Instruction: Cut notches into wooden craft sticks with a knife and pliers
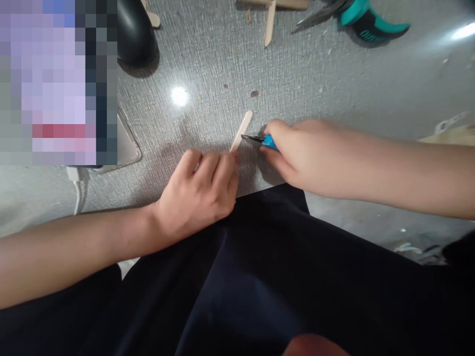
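My left hand (204, 185) is closed on the lower end of a pale wooden craft stick (242, 129), near the table edge. The stick's rounded free end slants up and to the right. My right hand (297, 151) wraps around a blue utility knife (270, 142), its handle mostly hidden in the fist. The knife's dark blade points left, and its tip meets or nearly meets the stick's right edge just above my left fingers; I cannot tell whether it cuts in.
Teal-handled pliers (374, 24) lie at the top right beside another craft stick (270, 24) and a wooden piece (289, 4). A black rounded object (137, 34) stands at upper left, near a blurred-out device with a white cable (77, 190). Small scraps dot the grey table (208, 64).
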Motion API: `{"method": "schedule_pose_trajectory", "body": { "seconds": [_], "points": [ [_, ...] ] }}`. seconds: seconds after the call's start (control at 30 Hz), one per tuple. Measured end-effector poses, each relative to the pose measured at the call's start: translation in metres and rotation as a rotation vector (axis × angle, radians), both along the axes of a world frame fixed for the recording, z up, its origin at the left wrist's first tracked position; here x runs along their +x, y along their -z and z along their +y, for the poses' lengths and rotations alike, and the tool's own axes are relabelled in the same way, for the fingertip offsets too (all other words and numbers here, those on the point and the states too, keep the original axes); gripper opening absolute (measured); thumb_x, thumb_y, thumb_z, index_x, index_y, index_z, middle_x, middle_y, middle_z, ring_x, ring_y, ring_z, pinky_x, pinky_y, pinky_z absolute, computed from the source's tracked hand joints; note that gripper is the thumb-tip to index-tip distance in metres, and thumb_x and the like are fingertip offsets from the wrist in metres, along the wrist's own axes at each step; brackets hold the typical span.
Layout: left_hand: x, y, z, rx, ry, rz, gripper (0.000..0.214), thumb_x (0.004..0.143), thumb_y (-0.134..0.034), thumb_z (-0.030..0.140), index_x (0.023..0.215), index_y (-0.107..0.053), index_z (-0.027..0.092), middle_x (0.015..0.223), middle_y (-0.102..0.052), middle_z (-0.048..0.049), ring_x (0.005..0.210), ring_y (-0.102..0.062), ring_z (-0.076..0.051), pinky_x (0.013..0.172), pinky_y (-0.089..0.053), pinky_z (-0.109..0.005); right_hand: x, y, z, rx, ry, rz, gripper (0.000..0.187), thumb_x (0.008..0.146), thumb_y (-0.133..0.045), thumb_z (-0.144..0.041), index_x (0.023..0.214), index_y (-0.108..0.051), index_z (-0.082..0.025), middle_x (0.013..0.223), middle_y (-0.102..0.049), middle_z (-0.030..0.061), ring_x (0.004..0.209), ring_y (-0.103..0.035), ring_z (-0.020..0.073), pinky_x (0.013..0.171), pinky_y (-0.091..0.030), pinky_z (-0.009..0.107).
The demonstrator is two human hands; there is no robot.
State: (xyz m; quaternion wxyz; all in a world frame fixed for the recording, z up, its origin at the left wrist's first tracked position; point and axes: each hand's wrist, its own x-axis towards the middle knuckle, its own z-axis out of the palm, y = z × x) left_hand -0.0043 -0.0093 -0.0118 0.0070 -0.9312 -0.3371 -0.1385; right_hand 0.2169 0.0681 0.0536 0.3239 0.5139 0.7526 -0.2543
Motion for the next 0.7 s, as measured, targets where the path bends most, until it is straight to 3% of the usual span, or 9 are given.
{"method": "schedule_pose_trajectory", "body": {
  "seconds": [0.27,0.5,0.7],
  "points": [
    [-0.002,-0.004,0.007,-0.063,0.025,0.058,0.042,0.112,-0.067,0.029,0.135,-0.079,-0.005,0.106,-0.080,-0.0212,0.091,-0.070,-0.031,0.072,-0.051,-0.043,0.012,0.005,0.002,-0.050,0.030,0.120,0.024,0.112,-0.046,-0.025,0.118,-0.068,-0.017,0.072,-0.058,0.0031,0.058,-0.041,0.0207,0.065,-0.029,0.039],
    [-0.003,-0.005,0.006,-0.053,0.029,0.049,0.048,0.113,-0.069,0.033,0.137,-0.077,-0.008,0.103,-0.079,-0.0193,0.090,-0.069,-0.030,0.071,-0.051,-0.042,0.029,0.023,-0.009,0.010,0.000,0.181,0.037,0.119,-0.046,-0.043,0.128,-0.073,-0.020,0.078,-0.074,0.0092,0.066,-0.062,0.0283,0.066,-0.029,0.039],
    [-0.002,-0.004,0.007,-0.041,0.028,0.038,0.041,0.112,-0.067,0.029,0.131,-0.078,-0.006,0.102,-0.080,-0.0183,0.087,-0.070,-0.029,0.069,-0.049,-0.042,0.030,0.023,-0.009,0.037,-0.047,0.162,0.036,0.118,-0.046,-0.041,0.124,-0.071,-0.016,0.077,-0.072,0.0104,0.062,-0.056,0.0249,0.064,-0.027,0.038]
  ]
}}
